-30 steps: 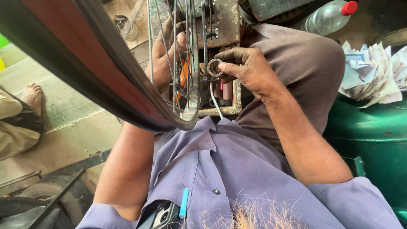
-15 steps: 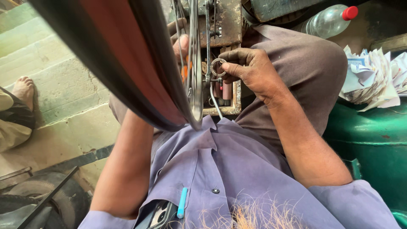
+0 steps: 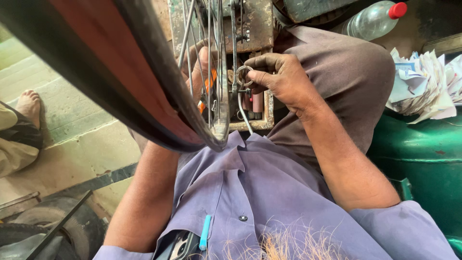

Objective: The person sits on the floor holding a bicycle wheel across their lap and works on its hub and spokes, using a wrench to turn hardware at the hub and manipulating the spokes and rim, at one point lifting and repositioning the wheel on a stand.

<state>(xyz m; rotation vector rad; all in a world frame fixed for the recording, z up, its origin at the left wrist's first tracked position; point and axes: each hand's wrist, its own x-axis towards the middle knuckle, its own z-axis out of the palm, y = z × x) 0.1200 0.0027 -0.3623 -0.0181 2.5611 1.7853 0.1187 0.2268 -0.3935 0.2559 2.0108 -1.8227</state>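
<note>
right hand (image 3: 284, 79) pinching metal ring (image 3: 244, 75), left hand (image 3: 198, 65) behind spokes (image 3: 211, 72)

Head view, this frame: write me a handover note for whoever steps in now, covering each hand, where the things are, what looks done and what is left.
Right hand: fingertips pinch a small metal ring tool at the hub side of the bicycle wheel.
Left hand: behind the spokes, fingers by an orange piece; whether it grips anything cannot be told.
Wheel: held upright in a rusty metal stand over the lap, tyre on the rim.
Nearby: plastic bottle with red cap, stack of papers on a green drum.
Done: wheel mounted in the stand.
Left: adjustment with the ring tool is in hand; its progress cannot be judged.
</note>
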